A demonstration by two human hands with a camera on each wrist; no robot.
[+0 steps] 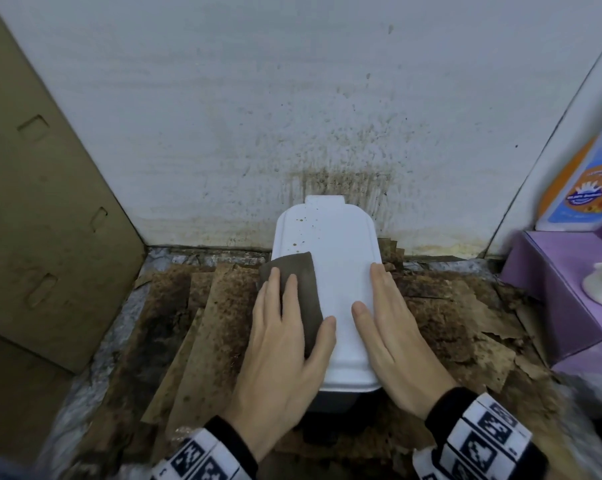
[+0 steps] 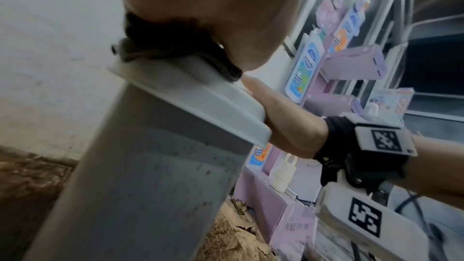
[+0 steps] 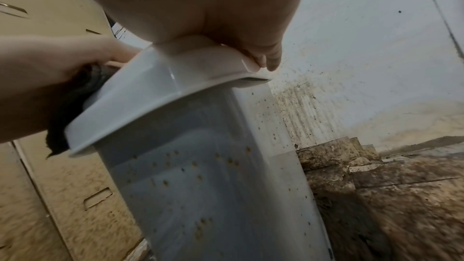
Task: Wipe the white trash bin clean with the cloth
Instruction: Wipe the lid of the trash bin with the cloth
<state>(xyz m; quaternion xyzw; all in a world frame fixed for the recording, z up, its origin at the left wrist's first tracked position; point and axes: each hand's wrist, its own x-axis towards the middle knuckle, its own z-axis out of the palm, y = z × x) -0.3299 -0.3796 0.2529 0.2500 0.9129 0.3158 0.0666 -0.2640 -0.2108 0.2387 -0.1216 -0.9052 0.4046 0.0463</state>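
The white trash bin (image 1: 341, 258) stands against the wall with its lid down; brown specks dot the lid's far left part. Its grey sides (image 3: 200, 176) are speckled brown too. A dark grey-brown cloth (image 1: 299, 289) lies on the lid's left side. My left hand (image 1: 285, 334) presses flat on the cloth, fingers straight. From below, the left wrist view shows the cloth (image 2: 175, 47) bunched over the lid's edge (image 2: 195, 102). My right hand (image 1: 389, 320) rests flat along the lid's right edge, its fingertips (image 3: 266, 61) just over the rim.
A cardboard panel (image 1: 43, 202) leans at the left. The white wall (image 1: 327, 116) behind the bin is splattered brown. Stained brown paper pieces (image 1: 206, 323) cover the floor. A purple stand (image 1: 562, 289) with bottles (image 1: 583, 181) is close on the right.
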